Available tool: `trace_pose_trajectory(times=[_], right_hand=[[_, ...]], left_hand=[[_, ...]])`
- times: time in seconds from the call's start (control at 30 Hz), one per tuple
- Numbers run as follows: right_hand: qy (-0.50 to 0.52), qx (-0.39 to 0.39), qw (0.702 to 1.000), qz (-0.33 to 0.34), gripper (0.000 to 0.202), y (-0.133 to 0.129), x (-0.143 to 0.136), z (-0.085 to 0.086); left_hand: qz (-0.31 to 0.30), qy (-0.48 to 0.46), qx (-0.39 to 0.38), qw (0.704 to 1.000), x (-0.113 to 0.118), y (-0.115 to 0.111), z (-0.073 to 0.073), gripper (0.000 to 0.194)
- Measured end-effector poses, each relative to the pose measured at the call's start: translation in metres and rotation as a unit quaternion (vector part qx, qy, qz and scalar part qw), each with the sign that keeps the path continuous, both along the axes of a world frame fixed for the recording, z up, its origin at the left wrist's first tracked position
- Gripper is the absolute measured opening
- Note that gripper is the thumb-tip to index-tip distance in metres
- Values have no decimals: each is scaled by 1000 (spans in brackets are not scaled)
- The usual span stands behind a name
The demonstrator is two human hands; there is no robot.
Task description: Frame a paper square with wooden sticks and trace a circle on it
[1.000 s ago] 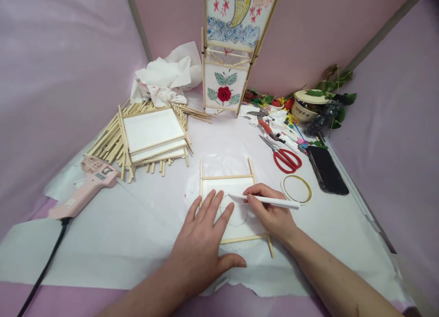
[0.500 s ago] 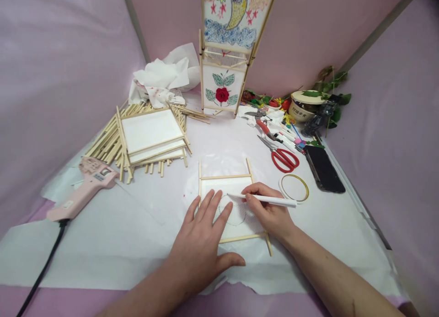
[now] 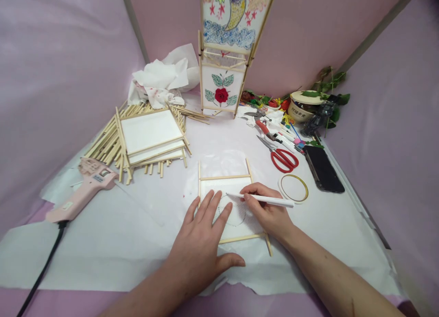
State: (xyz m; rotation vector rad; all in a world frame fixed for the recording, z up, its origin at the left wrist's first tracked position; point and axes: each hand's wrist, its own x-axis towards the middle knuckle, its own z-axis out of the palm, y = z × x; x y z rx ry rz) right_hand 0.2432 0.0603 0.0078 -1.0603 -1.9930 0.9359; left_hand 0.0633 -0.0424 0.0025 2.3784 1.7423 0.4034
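Note:
A white panel in a wooden stick frame [image 3: 225, 177] lies flat at the front of the table. My left hand [image 3: 202, 234] rests on its left side with fingers spread, covering part of the panel. A slim white pen [image 3: 270, 200] is pinched in my right hand [image 3: 269, 212], and its tip touches the panel near the top of a thin dark circle outline [image 3: 236, 225]. Part of that circle is hidden by my left fingers. The right hand leans on the panel's right side.
Left lie a pink glue gun [image 3: 82, 189] and stacked framed panels [image 3: 151, 129] on wooden sticks [image 3: 103, 134]. A decorated lantern [image 3: 222, 79] stands behind. At right are red-handled scissors [image 3: 284, 160], a tape roll [image 3: 307, 189], a phone [image 3: 324, 168], pruning shears [image 3: 264, 127] and a tub [image 3: 302, 110].
The pen tip stays near the top of the circle, with hardly any visible movement. Both hands keep their places, and the whole view has shifted very slightly.

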Motion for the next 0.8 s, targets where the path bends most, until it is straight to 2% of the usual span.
trace_pose_trajectory(times=[0.8], right_hand=[[-6,5,1000,-11,12,0,-3,2]], left_hand=[[1,21,-1,1000,0,2,-1,100]])
